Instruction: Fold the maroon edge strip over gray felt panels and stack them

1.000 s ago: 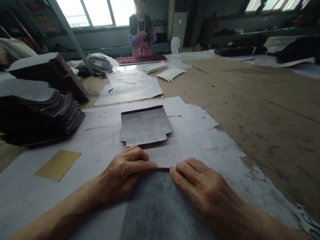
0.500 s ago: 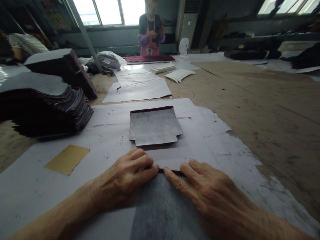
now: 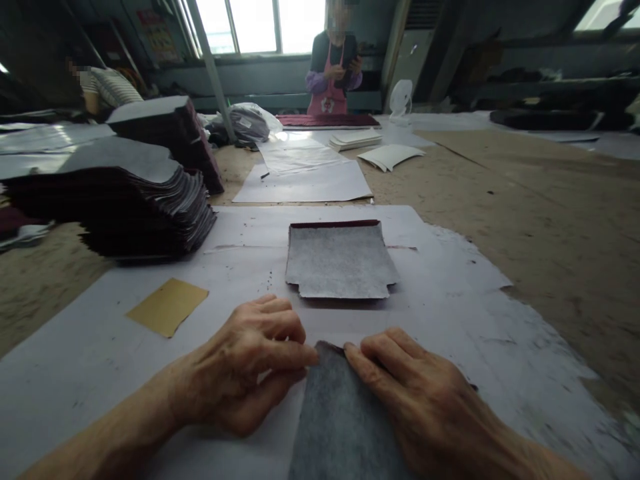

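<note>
A grey-backed fabric piece (image 3: 345, 420) lies in front of me, its near end running out of the picture. My left hand (image 3: 250, 363) is at its far left corner, index finger and thumb closed in at the edge, the other fingers curled. At the far edge, the fingers of my right hand (image 3: 415, 383) press together on the fabric, and that hand covers the right side. Beyond my hands lies a second grey-backed piece (image 3: 343, 260), flat, with notched near corners and a dark red strip (image 3: 335, 224) along its far edge.
White paper (image 3: 240, 260) covers the table under the work. At left are a tan card (image 3: 169, 307), a stack of dark, grey-backed pieces (image 3: 150, 207) and a taller block (image 3: 160, 130). White sheets (image 3: 305, 180) lie farther back. A person (image 3: 333, 73) stands across the table.
The view has swung left, so things appear farther right. The dark red strip along the held piece's far edge no longer shows between my hands; its grey corner shows instead. My left thumb has come into sight.
</note>
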The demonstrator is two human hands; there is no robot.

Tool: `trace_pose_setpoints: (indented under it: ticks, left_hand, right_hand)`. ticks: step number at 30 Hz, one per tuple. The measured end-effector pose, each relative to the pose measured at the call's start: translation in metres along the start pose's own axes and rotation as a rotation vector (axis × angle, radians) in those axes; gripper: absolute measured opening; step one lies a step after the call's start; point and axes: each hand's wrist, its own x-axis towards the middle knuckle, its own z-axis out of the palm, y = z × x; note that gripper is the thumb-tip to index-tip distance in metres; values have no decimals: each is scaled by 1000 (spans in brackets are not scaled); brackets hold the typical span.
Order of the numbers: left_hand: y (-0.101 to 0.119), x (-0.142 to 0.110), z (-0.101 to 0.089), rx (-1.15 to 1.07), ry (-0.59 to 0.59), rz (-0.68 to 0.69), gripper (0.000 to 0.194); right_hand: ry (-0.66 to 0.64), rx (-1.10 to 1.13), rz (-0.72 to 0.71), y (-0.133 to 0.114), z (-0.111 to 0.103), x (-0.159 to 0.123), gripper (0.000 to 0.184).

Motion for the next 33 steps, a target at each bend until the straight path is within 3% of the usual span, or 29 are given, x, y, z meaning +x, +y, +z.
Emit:
trace_pose_setpoints:
  ticks: [3, 6, 11, 22, 27, 29, 33]
  left_hand:
    - [4, -1, -5, -12, -193, 2, 14]
    - [2, 1, -6, 18, -265, 2, 13]
    - [-2, 0, -6, 37, -276, 16, 15]
    - [-2, -1, -6, 68, -290, 22, 7]
    - [-2, -2, -5, -4, -253, 35, 13]
    - [-2, -2, -6, -15, -247, 27, 11]
    - [-4, 1, -7, -28, -241, 7, 19]
  right_hand:
    - [-105, 25, 51, 2, -6, 4, 40]
    - [-183, 30, 50, 2, -10, 12, 45]
    - [-237, -83, 2, 0, -10, 21, 52]
    - [-192, -200, -18, -8, -4, 21, 61]
    - [-348, -160, 27, -6, -9, 30, 74]
    - [-302, -80, 57, -3, -14, 28, 67]
    - [43, -95, 134, 6, -28, -1, 35]
